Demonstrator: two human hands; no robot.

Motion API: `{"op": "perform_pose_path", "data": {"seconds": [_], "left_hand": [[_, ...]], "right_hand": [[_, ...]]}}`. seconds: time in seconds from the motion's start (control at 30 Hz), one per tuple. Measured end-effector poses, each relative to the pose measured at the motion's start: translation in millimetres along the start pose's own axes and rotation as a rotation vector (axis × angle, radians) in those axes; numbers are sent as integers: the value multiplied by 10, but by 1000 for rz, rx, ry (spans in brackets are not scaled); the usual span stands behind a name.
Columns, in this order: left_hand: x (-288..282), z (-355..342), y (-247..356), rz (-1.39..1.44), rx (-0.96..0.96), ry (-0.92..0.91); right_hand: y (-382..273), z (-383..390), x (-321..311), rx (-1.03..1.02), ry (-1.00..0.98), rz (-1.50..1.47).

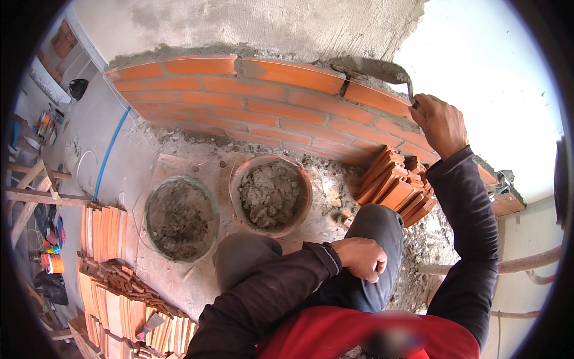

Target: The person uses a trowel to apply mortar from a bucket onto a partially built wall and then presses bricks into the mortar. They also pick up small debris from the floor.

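Note:
My right hand (441,122) grips the handle of a mortar-smeared trowel (373,69). Its blade lies along the top of an orange brick wall (293,75), near a gap between two top-row bricks. My left hand (362,258) rests on my bent leg with its fingers curled in and nothing visible in them. Between my knees and the wall stand two round buckets: a greenish one (214,200) on the left and an orange-rimmed one (308,190) beside it. Both hold grey mortar (270,194).
Several loose bricks (399,185) lean in a pile against the wall by my right knee. More bricks are stacked (113,299) at the lower left, with a scraper (150,325) on them. A blue hose (112,146) crosses the floor. Wooden poles (526,261) stick out at right.

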State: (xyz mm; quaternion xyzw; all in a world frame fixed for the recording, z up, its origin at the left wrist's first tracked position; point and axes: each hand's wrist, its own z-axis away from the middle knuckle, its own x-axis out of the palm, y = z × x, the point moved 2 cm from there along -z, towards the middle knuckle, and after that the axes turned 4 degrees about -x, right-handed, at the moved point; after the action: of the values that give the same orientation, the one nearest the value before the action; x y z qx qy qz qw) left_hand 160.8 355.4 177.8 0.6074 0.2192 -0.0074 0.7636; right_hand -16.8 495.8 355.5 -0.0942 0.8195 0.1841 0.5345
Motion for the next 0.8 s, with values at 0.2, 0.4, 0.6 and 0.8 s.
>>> {"op": "perform_pose_path", "data": {"seconds": [0.2,0.4,0.6,0.8], "left_hand": [[-44,40,45,-1,-1,-7],[-10,-7,4,-17,7,-7],[-6,-8,-7,-10,-8,-8],[5,-11,-14,-17,5,-8]], "right_hand": [[17,-22,2,-7,-12,-3],[89,18,152,-38,-47,9],[47,23,89,-5,3,3],[43,9,111,-30,35,-15]]}}
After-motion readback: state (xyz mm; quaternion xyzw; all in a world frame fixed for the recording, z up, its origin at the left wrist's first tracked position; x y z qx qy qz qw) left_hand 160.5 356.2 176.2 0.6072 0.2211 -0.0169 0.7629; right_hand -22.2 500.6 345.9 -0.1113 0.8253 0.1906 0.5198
